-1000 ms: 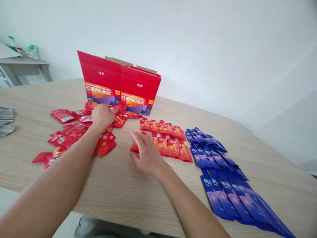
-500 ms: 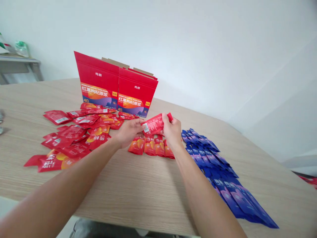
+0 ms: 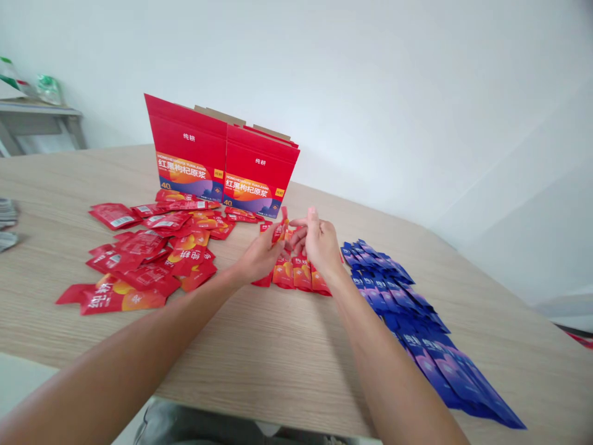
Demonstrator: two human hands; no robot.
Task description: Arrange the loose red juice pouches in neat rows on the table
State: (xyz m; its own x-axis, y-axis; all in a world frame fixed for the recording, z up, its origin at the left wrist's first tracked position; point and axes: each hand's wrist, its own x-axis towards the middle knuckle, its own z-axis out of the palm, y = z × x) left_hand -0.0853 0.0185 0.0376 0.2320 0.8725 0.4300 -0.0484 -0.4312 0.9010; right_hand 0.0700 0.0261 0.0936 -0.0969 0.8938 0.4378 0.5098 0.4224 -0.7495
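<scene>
A red pouch (image 3: 280, 230) stands nearly edge-on in my left hand (image 3: 260, 254), pinched between thumb and fingers. Close by on its right is my right hand (image 3: 320, 242), thumb raised and fingers stretched toward the pouch; its fingertips lie near my left fingers, and whether they touch the pouch is unclear. Below both hands, several red pouches with orange fruit prints (image 3: 302, 274) lie side by side on the table, partly covered by the hands. To the left spreads a loose heap of red pouches (image 3: 146, 250), some face up and others with their printed backs showing.
Two red cartons (image 3: 185, 148) with raised flaps stand behind the pouches. Overlapping rows of blue pouches (image 3: 435, 355) lie on the right of the wooden table (image 3: 259, 352). A grey striped object (image 3: 6, 216) is at the left edge. A side table (image 3: 39, 113) stands farther back.
The red pouch has turned from showing its printed back to nearly edge-on. My left hand has moved right, and my right hand has let go of the pouch's end and opened.
</scene>
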